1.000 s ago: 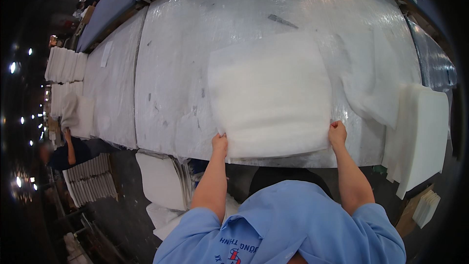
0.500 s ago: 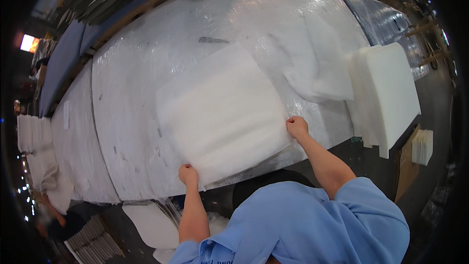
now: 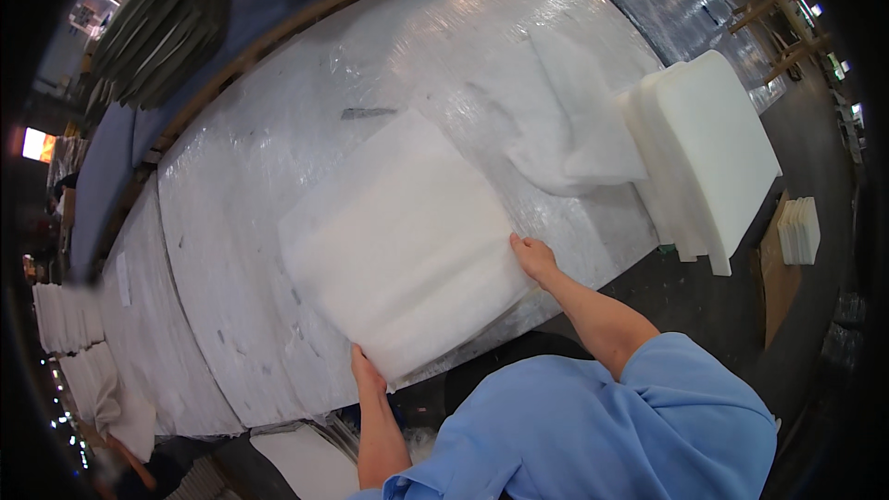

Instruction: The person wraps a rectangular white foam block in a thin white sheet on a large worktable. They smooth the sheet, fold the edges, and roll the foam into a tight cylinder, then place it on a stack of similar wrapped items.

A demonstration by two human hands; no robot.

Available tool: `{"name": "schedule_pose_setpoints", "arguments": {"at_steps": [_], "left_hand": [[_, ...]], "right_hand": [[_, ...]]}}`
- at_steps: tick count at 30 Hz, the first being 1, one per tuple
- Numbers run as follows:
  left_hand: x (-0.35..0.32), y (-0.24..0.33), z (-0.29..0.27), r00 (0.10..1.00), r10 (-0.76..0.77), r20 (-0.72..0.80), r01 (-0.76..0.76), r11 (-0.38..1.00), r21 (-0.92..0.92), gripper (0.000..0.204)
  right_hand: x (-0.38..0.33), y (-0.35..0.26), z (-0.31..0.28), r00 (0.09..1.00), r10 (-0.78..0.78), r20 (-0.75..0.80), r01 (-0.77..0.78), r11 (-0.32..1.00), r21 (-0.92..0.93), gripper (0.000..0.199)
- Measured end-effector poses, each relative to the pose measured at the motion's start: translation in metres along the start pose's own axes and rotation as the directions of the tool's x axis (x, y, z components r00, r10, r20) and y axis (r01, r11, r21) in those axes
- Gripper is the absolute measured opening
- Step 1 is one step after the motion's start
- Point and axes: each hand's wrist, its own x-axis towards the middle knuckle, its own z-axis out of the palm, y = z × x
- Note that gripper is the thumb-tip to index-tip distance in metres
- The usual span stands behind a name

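Observation:
A roughly square piece of soft white padding (image 3: 407,241) lies on the plastic-wrapped work surface (image 3: 231,250) in front of me, with shallow creases near its front edge. My left hand (image 3: 369,372) grips its near left corner, the fingers partly hidden by the edge. At the near right corner, my right hand (image 3: 533,257) is closed on the edge, thumb uppermost. Beyond it, to the right, a loose, thin white sheet of wadding (image 3: 593,134) lies rumpled on the plastic.
A stack of white foam slabs (image 3: 708,148) stands at the right edge. Smaller white pieces (image 3: 798,230) sit by a cardboard sheet (image 3: 781,292). Grey-green pads (image 3: 162,32) are piled at the far left. Another person's arm (image 3: 130,463) reaches toward white cloth (image 3: 102,389) at lower left.
The view has shifted. My left hand has changed from a fist on the front edge to a straighter hold at the corner. My right hand still holds the right corner.

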Motion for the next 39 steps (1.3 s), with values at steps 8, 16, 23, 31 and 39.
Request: {"name": "schedule_pose_setpoints", "arguments": {"at_steps": [8, 16, 23, 31, 39], "left_hand": [[0.001, -0.003, 0.001, 0.996, 0.009, 0.092, 0.003, 0.991, -0.13, 0.056], [0.0, -0.002, -0.006, 0.993, -0.114, 0.034, 0.113, 0.993, 0.039, 0.062], [0.007, 0.01, 0.008, 0.936, 0.044, -0.349, 0.071, 0.948, 0.31, 0.071], [0.02, 0.017, -0.014, 0.849, 0.466, -0.249, 0.037, 0.419, 0.907, 0.041], [0.052, 0.097, -0.022, 0.969, 0.135, -0.208, -0.09, 0.973, 0.215, 0.039]], "right_hand": [[0.014, 0.008, 0.009, 0.994, 0.064, 0.09, -0.08, 0.981, 0.179, 0.07], [0.007, -0.005, 0.008, 0.999, 0.035, 0.008, -0.036, 0.989, 0.141, 0.07], [-0.008, 0.007, 0.028, 0.971, -0.154, -0.185, 0.127, 0.981, -0.147, 0.064], [0.005, -0.006, 0.004, 0.984, -0.147, -0.105, 0.108, 0.944, -0.311, 0.053], [0.061, -0.07, -0.012, 0.943, -0.332, -0.003, 0.332, 0.94, 0.074, 0.042]]}}
